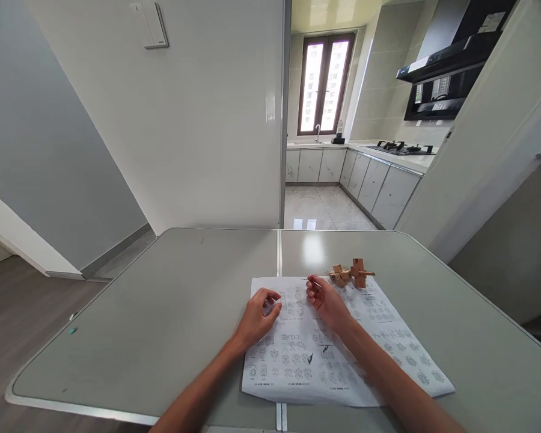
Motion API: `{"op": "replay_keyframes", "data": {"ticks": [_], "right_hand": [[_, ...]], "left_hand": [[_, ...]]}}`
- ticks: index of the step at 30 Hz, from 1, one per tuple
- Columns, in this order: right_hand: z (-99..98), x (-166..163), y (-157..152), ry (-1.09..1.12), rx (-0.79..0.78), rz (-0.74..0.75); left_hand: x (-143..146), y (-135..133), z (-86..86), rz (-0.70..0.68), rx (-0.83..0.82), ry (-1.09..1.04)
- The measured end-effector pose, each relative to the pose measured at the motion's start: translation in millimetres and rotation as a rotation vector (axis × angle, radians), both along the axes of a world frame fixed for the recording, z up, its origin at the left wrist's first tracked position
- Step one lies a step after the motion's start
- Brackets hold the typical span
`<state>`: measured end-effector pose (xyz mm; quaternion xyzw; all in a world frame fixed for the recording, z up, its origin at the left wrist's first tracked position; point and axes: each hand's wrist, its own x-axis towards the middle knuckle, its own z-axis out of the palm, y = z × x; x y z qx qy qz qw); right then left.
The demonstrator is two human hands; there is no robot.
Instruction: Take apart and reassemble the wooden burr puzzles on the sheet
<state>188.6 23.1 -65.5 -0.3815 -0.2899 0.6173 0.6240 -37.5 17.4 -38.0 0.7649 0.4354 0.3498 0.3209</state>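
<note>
A large white sheet (293, 361) printed with rows of small diagrams lies on the table. Over its upper left part is my left hand (260, 314), thumb and fingers apart with a gap between them and nothing held. My right hand (325, 300) is over the upper middle of the sheet, palm turned inward and fingers loosely curled; no object shows in it. Just beyond the right hand, at the sheet's far edge, sit interlocking wooden puzzle pieces: a lower cluster (339, 275) and an upright cross-shaped one (358, 273) bearing a dark mark. Neither hand touches the wooden pieces.
The grey table (175, 313) has a metal-trimmed edge and a seam down its middle. A small teal bit (73, 331) lies near the left edge. Past the table stand a white wall panel (216, 120) and a kitchen with a gas stove (403, 148).
</note>
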Motion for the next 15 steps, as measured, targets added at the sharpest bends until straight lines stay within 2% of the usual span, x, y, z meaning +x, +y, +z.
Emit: {"op": "replay_keyframes", "data": {"ticks": [3, 5, 7, 10, 11, 13, 15], "right_hand": [[8.5, 5, 0, -0.119, 0.062, -0.108], [16.1, 20, 0, -0.337, 0.153, -0.254], [22.3, 44, 1, -0.645, 0.232, -0.473], [22.9, 89, 3, -0.916, 0.178, -0.890], [20.4, 103, 4, -0.994, 0.145, -0.986], [12.9, 124, 6, -1.111, 0.124, -1.113], [4.3, 135, 8, -1.185, 0.116, -1.161]], "left_hand": [[0, 0, 0.1, -0.003, -0.006, 0.005], [0, 0, 0.0, 0.000, -0.013, 0.004], [0, -1, 0.1, 0.000, -0.012, 0.008], [0, 0, 0.6, -0.007, -0.005, 0.022], [0, 0, 0.7, -0.009, -0.004, 0.026], [0, 0, 1.1, -0.012, -0.004, 0.032], [0, 0, 1.5, -0.016, -0.008, 0.034]]}}
